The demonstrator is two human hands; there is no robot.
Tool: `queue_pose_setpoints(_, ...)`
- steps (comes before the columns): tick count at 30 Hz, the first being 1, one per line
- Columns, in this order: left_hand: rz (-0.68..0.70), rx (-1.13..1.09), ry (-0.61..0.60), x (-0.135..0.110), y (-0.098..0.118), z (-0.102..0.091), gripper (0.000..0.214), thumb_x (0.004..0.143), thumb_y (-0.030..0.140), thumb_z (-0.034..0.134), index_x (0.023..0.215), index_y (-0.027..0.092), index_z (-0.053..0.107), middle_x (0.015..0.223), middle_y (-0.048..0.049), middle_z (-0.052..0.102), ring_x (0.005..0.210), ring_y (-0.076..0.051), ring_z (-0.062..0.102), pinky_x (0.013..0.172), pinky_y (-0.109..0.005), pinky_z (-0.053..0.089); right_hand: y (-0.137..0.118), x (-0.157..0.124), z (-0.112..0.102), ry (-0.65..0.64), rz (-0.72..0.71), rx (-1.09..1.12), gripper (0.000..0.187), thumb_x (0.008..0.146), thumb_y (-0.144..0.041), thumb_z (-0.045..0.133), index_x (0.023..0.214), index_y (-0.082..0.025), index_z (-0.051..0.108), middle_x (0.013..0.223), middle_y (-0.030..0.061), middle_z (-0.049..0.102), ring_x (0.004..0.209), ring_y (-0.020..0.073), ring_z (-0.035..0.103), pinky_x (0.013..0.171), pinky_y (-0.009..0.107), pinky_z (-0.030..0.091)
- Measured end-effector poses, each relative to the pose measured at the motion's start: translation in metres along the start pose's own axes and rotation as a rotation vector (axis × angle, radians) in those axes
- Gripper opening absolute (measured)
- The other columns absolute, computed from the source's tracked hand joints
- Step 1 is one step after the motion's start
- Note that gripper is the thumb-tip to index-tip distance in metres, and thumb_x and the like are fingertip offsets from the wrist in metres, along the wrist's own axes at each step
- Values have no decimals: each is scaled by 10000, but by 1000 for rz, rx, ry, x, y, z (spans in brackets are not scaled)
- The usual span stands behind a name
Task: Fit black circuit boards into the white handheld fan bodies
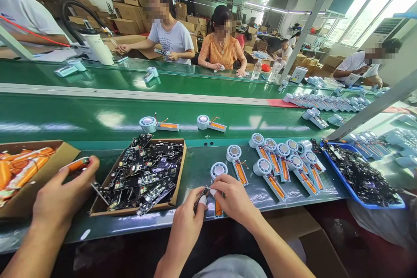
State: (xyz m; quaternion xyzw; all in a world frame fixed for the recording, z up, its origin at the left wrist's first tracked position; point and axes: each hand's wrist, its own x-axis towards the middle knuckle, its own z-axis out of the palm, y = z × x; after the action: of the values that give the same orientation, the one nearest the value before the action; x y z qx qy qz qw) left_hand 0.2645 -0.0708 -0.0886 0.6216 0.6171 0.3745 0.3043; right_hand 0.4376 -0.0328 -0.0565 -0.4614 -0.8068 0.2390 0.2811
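Your two hands meet just inside the near edge of the green table (198,167), a little right of its middle as seen from your seat. Left hand (188,219): thumb and fingers pinching a small dark circuit board (201,195), held tilted above the edge. Right hand (237,197): fingertips bunched at the board's upper end; cannot tell whether they grip the board or something finer beside it. White finger caps (203,200) show at the fingertips. Partly behind your right hand lies a pale blue fan unit (219,169), round head toward the belt, its handle reaching the near edge, orange inside. Left of your hands, an open carton (181,173) heaped with loose boards (146,173), some poking over its rim. Beyond it, a neighbour's hand (58,193) holds an orange cell (78,164), near a second carton (65,153) of orange cells at the table's left end. To your right, one lone fan unit (233,152), then a cluster of fan units (282,160); farther right, a blue tray (386,206) full of dark boards. Two more units (148,124) sit spaced on the belt (114,108) along the table's far edge.
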Motion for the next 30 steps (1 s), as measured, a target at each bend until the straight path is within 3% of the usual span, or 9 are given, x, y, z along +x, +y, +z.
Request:
queue_pose_setpoints(8,216,115,80,-9,4,7,387,934,260,424,1179,176,711,1179,-126,765,1056,-287,746,890,-394,611,-5,1,1,-47,-46,-148,195,938,-90,549,956,-200,710,985,67,667,876,187,618,784,275,493)
queue_pose_setpoints(14,83,16,48,-7,1,8,353,915,277,470,1143,202,729,1124,-98,787,938,-267,776,868,-385,621,1,-3,17,55,-5,25,259,948,-96,503,1028,-212,720,997,68,645,870,175,637,775,257,508)
queue_pose_setpoints(17,92,-21,73,-6,1,8,361,910,301,479,1134,192,741,1150,-115,776,921,-270,774,906,-406,607,2,-3,22,87,9,65,279,936,-89,496,1027,-206,733,1001,80,647,887,185,636,790,276,513)
queue_pose_setpoints(21,110,-94,-27,2,3,-3,354,908,331,499,1111,218,765,1099,-97,791,854,-246,767,857,-369,618,5,3,12,86,80,237,204,903,-106,590,980,-204,751,915,49,661,788,157,626,727,258,510)
queue_pose_setpoints(26,91,-184,-191,16,1,-18,344,905,360,512,1073,231,783,1077,-82,793,697,-203,724,726,-330,628,9,11,-6,-67,24,345,175,896,-122,638,926,-215,782,857,27,662,758,146,608,670,237,468)
queue_pose_setpoints(30,96,-186,-186,18,4,-14,341,890,343,507,1031,219,791,1053,-93,795,793,-232,735,783,-354,620,7,9,-6,-28,46,292,167,892,-120,638,881,-200,784,848,36,662,772,156,607,691,251,465)
